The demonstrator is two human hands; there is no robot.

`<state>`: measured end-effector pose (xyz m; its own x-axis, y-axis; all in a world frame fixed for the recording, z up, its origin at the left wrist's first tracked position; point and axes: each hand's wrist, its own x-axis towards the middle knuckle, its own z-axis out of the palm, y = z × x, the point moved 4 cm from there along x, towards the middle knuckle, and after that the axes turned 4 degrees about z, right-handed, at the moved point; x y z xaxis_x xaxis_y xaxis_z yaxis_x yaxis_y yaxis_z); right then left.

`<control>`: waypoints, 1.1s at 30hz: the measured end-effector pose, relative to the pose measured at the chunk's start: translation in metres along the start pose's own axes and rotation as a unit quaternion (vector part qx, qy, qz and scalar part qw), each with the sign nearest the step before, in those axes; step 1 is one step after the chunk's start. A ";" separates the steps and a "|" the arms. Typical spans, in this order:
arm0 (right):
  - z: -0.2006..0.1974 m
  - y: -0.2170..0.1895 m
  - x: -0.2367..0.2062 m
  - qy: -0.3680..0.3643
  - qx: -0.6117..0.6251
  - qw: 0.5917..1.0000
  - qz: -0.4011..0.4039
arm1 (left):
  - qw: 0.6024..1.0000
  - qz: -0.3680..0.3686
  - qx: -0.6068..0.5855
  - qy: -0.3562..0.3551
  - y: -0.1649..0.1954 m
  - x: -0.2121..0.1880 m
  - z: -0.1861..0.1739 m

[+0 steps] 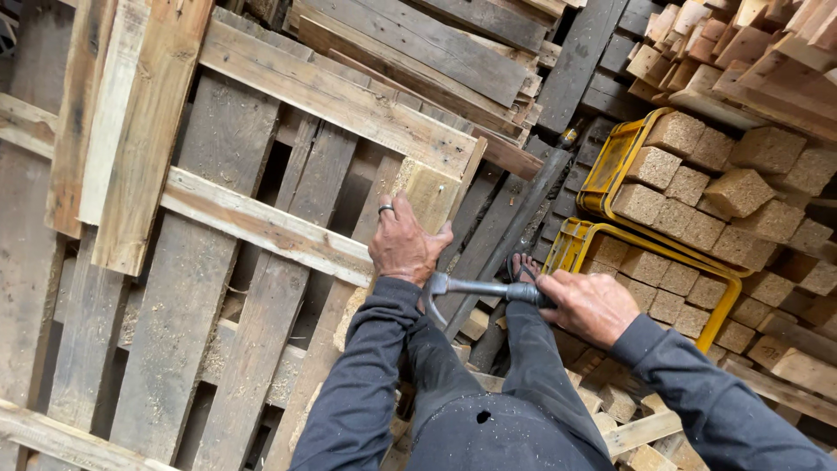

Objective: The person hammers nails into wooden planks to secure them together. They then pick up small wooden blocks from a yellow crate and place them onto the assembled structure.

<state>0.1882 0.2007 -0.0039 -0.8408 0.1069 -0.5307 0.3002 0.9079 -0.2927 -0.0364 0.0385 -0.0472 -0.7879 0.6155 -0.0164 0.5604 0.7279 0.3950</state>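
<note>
You are wearing a dark navy long-sleeved top, its sleeves reaching down to both wrists and dusted with pale sawdust. Your left hand (403,247) is wearing a ring on one finger, while your right hand (589,305) is showing none. Dark trousers, likewise flecked with sawdust, are covering your legs.
</note>
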 end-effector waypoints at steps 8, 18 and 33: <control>0.020 0.025 0.029 -0.016 -0.051 0.999 0.001 | 0.997 0.040 0.067 0.004 -0.004 -0.009 0.004; 0.089 0.021 -0.042 -0.048 0.298 0.944 0.132 | 0.997 0.006 -0.030 0.069 -0.025 -0.017 0.021; 0.017 -0.090 -0.049 0.222 0.650 0.696 0.209 | 0.921 -0.037 -0.322 0.217 -0.037 -0.012 0.003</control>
<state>0.2098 0.1071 0.0348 -0.5269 0.6278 -0.5729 0.4726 -0.3438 -0.8114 -0.0474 0.0051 -0.0648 -0.9239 0.2909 0.2487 0.3441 0.3469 0.8725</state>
